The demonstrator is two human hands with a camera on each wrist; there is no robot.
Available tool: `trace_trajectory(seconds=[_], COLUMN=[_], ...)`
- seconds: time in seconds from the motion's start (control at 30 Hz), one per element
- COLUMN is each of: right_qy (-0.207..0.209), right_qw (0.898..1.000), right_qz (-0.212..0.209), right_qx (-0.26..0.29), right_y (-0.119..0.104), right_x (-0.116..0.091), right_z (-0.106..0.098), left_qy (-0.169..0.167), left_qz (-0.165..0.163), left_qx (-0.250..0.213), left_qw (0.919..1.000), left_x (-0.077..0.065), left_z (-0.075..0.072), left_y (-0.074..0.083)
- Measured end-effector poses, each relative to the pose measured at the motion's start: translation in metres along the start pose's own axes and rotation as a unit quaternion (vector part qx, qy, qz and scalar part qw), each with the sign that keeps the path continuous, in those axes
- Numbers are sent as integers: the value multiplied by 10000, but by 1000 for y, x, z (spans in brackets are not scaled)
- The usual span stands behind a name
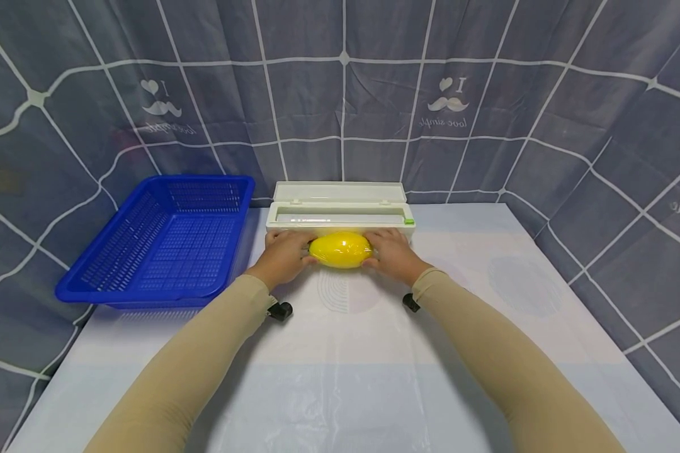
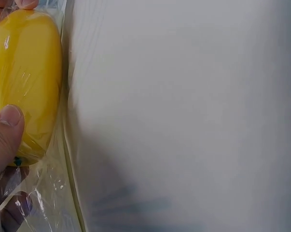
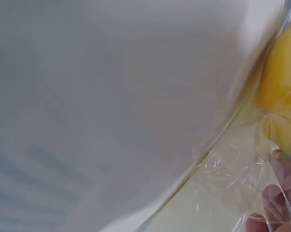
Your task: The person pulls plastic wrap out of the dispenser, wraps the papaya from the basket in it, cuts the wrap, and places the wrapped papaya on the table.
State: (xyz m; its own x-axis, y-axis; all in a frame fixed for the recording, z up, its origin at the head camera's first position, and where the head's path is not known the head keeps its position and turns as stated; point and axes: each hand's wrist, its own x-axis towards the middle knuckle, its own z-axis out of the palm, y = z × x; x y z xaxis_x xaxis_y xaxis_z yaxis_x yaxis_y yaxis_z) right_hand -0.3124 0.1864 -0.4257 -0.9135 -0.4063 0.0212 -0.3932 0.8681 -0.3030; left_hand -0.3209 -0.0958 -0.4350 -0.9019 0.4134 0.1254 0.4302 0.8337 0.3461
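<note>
A smooth yellow mango-like fruit (image 1: 340, 250), wrapped in clear cling film (image 2: 45, 198), is held lengthwise between both hands. My left hand (image 1: 286, 257) grips its left end; in the left wrist view the thumb (image 2: 9, 118) presses on the fruit and fingers show through the film. At the other end, my right hand (image 1: 395, 255) grips it, fingers (image 3: 275, 200) curled behind loose film in the right wrist view. Just behind the hands stands a white cling film dispenser (image 1: 273, 217), its lid (image 1: 340, 190) raised. A green slider (image 1: 409, 221) sits at its right end.
To the left stands a blue plastic basket (image 1: 229, 270) with perforated walls. A pale patterned cloth (image 1: 345, 390) covers the table. Grey grid-patterned curtains (image 1: 385, 94) hang behind and along the sides.
</note>
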Motion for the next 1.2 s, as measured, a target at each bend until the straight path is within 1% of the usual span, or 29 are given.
trace_trajectory(seconds=[0.33, 0.57, 0.9, 1.1, 1.2], right_qy=[-126, -115, -106, -120, -103], right_qw=[9999, 9999, 9999, 9998, 9996], right_qz=[81, 25, 28, 92, 141], right_qx=[7, 4, 12, 114, 202], right_y=[-1, -1, 1, 0, 0], right_x=[1, 0, 1, -1, -1], right_z=[0, -1, 1, 0, 0], left_qy=[-80, -150, -106, -231, -272], left_qz=[3, 36, 36, 5, 12], left_qx=[13, 37, 7, 24, -49], left_qw=[10000, 9999, 9999, 9997, 9996], left_x=[0, 1, 0, -2, -4], left_z=[-2, -2, 0, -4, -6], left_y=[2, 2, 1, 2, 3])
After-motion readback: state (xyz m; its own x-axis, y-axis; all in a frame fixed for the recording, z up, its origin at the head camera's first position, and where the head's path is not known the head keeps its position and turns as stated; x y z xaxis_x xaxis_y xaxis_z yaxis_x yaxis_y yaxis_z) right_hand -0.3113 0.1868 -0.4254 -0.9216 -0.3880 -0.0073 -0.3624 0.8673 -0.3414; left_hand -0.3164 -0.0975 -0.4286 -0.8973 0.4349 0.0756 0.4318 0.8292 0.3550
